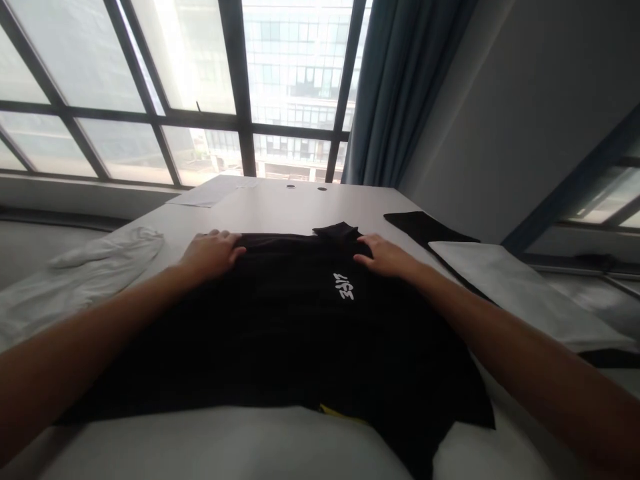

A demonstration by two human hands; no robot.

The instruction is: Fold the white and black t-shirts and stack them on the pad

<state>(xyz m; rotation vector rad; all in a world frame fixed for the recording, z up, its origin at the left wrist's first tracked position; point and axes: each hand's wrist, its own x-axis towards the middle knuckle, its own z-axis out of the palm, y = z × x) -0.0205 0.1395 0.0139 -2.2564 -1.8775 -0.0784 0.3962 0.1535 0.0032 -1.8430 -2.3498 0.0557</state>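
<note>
A black T-shirt (270,320) with white lettering lies spread over the white table, its collar end to the right. A small dark flap of it, apparently a sleeve, sticks up at the far edge. My left hand (213,255) is closed on the far left corner, fingers over the edge and thumb on the near side. At the far right, beside the flap, my right hand (383,257) holds the cloth between thumb and fingers. Its fingertips are partly lost against the black fabric. A thin yellow strip (343,415) shows at the near edge.
Crumpled white cloth (115,257) lies left of the T-shirt. On the right are a folded black cloth (425,225) and a white flat piece (520,287). Farther back, a pale sheet (207,193) lies on the white table (300,210), before windows and a blue curtain (390,93).
</note>
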